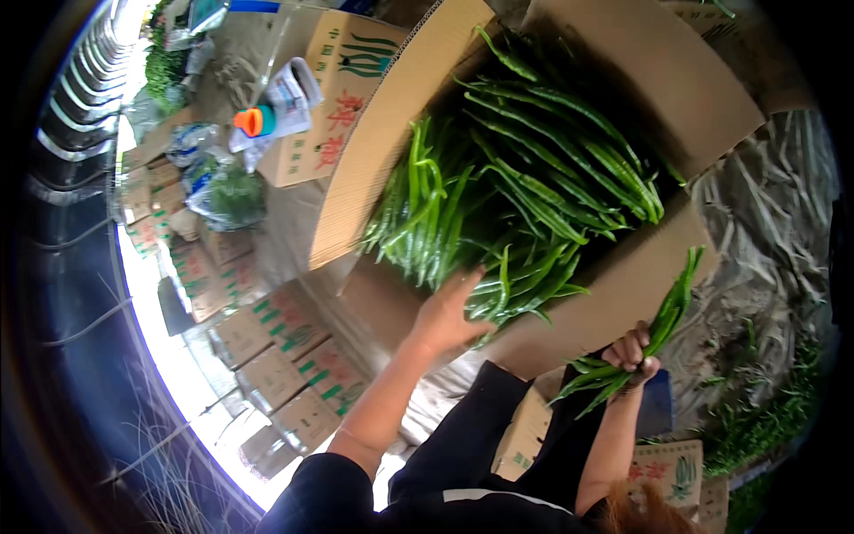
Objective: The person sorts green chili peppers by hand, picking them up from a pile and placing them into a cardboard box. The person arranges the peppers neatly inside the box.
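Note:
Before me stands an open cardboard box (567, 334) with its flaps folded out. Long green chili peppers (547, 153) lie in it in bunches, pointing in differing directions. My left hand (447, 314) is at the box's near side, fingers apart, beside the nearest peppers; some fingertips are hard to make out against them. Nothing shows in its grasp. Off to the right, outside the box, my right hand (630, 354) is closed around a small bunch of green chili peppers (670, 310), whose ends stick out on both sides of the fist.
A printed carton (300, 153) at the upper left bears an orange-capped bottle (253, 121) and rolled paper (293, 93). Plastic bags of greens (230, 193) lie below it. Closed cartons (287, 374) line the left. More green peppers (760, 420) are heaped at the right on plastic sheeting (767, 200).

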Tool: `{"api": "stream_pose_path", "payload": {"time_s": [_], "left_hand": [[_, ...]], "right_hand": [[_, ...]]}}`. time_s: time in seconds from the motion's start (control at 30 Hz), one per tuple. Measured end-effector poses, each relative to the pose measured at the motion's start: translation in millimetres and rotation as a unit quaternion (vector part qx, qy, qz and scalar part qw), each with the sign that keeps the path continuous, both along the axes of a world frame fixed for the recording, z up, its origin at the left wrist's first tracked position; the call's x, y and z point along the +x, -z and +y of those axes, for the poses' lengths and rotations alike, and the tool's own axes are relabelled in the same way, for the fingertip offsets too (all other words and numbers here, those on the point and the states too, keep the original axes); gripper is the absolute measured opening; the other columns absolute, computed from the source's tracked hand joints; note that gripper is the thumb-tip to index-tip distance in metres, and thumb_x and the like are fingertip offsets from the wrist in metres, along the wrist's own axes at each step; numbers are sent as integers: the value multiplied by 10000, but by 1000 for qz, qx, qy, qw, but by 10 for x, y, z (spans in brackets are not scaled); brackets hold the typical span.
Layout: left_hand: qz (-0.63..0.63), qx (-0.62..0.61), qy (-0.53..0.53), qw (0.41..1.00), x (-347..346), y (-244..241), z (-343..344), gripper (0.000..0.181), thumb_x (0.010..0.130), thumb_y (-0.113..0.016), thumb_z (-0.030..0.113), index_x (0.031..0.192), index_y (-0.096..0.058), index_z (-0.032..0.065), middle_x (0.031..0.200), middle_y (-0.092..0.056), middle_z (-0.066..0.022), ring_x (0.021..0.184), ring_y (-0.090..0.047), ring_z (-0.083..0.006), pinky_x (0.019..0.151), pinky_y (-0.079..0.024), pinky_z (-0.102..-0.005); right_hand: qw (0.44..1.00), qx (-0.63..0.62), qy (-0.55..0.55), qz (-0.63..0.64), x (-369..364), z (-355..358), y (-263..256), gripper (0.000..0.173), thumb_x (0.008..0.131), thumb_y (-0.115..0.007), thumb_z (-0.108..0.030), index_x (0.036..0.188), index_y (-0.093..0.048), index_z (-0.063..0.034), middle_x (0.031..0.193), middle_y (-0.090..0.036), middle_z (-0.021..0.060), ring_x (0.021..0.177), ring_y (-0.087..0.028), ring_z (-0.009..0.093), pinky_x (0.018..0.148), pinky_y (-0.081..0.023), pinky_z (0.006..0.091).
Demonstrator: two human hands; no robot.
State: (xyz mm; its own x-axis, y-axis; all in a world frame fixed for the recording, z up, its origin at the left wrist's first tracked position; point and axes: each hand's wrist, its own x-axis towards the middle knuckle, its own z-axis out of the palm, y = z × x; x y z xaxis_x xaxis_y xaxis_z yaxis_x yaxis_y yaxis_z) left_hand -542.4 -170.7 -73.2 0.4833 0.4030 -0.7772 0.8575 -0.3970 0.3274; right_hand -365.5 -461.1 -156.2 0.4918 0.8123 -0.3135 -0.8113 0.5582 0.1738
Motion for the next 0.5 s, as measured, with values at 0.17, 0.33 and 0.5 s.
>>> {"api": "stream_pose_path", "payload": {"time_s": [0.17,0.33,0.5], "left_hand": [[-107,402,98,904,255,-125,333,1059,625,-892,335,1479,-319,84,1443,-409,-205,1341,-382,-378,1101,-325,-494],[-76,420,101,899,339,525,818,1396,481,-950,366,1529,-75,73,1555,-4,-287,1408,-101,-492,1119,-128,-642],[-44,391,174,903,251,590,604,1387,472,-922,318,1514,-53,33,1567,3,-262,1411,-74,-492,1107,-134,-632]], "right_hand": [[1000,11,9,-5,62,-118,234,326,770,-694,-49,949,-426,-101,686,-500,6,569,-499,113,648,-452,303],[998,14,44,42,17,-53,320,357,720,-718,-55,935,-438,-102,700,-535,26,575,-510,141,662,-483,331],[999,-19,26,30,-61,-70,396,371,697,-723,-73,926,-433,-106,679,-525,30,569,-500,152,667,-494,343]]}}
